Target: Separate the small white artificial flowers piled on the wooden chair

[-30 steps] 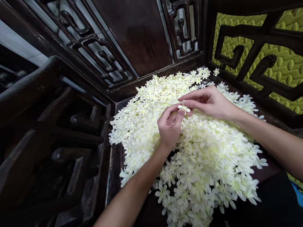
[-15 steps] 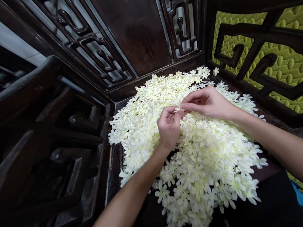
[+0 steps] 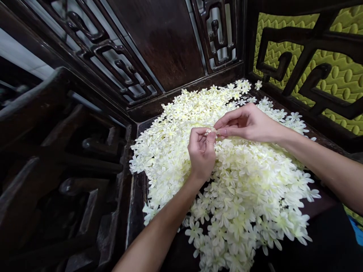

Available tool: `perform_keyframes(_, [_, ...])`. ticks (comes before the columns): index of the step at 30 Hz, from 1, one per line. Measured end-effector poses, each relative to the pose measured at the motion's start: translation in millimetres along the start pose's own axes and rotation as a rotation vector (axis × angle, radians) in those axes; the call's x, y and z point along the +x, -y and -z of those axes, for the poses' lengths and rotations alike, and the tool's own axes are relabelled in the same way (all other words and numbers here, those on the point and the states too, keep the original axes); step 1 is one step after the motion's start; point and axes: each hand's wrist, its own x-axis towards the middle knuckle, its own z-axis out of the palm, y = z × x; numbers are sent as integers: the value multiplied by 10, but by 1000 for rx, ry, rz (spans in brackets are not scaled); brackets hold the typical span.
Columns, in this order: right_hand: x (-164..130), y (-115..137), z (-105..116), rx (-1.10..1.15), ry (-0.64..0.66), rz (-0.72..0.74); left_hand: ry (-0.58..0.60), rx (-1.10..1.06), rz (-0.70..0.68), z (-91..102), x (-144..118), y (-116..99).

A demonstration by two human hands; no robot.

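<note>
Flower in hand: one small white flower (image 3: 210,130) sits at the fingertips, above the heap of loose flowers (image 3: 232,170), toward 12 o'clock from the heap's middle.
Left hand: the left hand (image 3: 202,152) pinches the flower between thumb and forefinger, its other fingers curled in.
Right hand: the right hand (image 3: 246,124) has its thumb and forefinger nearly together at the flower's 3 o'clock side; whether they grip a petal is too small to tell.
Flower from hands: it lies at 1 o'clock from the left palm and 9 o'clock from the right; both sets of fingertips are about equally near.
Long axis: cannot be told, as the fingers partly cover the flower.
Heap: it spreads under and around both hands on a dark wooden seat (image 3: 138,196).
Stray flower: a single bloom (image 3: 258,85) lies apart at the heap's 1 o'clock edge.
Woodwork: a plain back panel (image 3: 170,41) rises at 11 o'clock; a carved armrest (image 3: 93,162) stands at 9 o'clock.
Yellow-green padding: quilted cloth (image 3: 340,75) shows through the carving at 2 o'clock.
</note>
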Motion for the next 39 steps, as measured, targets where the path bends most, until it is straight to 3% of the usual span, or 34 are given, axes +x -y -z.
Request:
perform_keyframes(6, [14,-22,1,44,-48,22,4,-74,38,-2,16,45])
perform_keyframes(11, [36,-75,21,46,-193,34,47,-104,64,-12,5,50])
perform_keyframes(18, [18,-51,68,-32,-18,-13,14,-106,66,-12,-5,29])
perform_keyframes(24, [9,-4,40,-177,-66,0,4,-117,50,-16,-7,44])
perform_keyframes(39, [-3,-11,-52,-213,-147,-22,-56,10,-102,0,-32,58])
